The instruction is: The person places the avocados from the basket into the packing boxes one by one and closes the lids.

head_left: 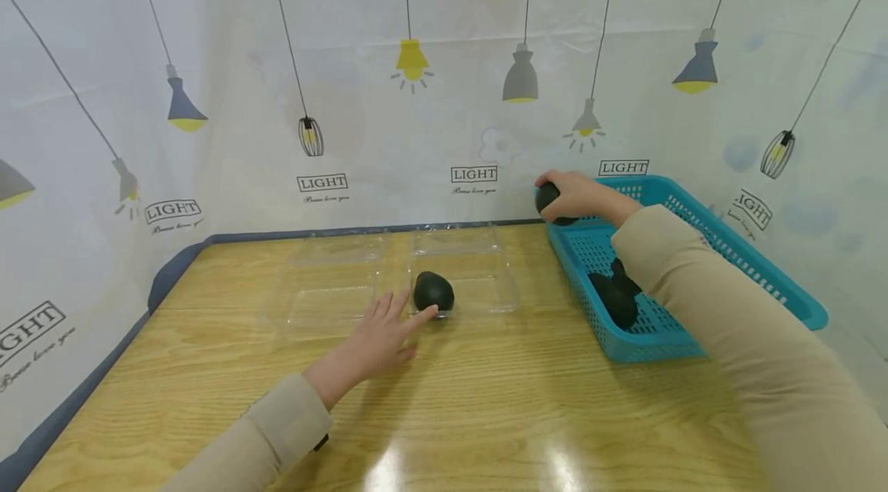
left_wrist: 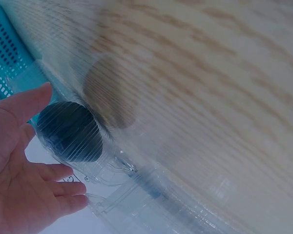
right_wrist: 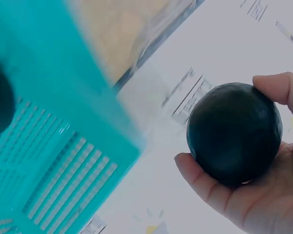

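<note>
My right hand (head_left: pixel 579 195) grips a dark green avocado (right_wrist: pixel 234 134) above the far left corner of the blue basket (head_left: pixel 590 322). Thumb and fingers curl round its sides in the right wrist view. Another avocado (head_left: pixel 433 292) sits in the front left part of the right clear plastic container (head_left: pixel 496 288). My left hand (head_left: pixel 378 342) is beside that container with fingers spread and straight. Its thumb reaches to the front edge by the avocado; whether it touches cannot be told. More dark avocados (head_left: pixel 613 303) lie in the basket, partly hidden by my right sleeve.
A second clear plastic container (head_left: pixel 333 291) stands to the left of the first, with a narrow gap between them. Both are on the wooden table (head_left: pixel 472 407), near its back edge. Behind hangs a white cloth (head_left: pixel 361 91) printed with lamps.
</note>
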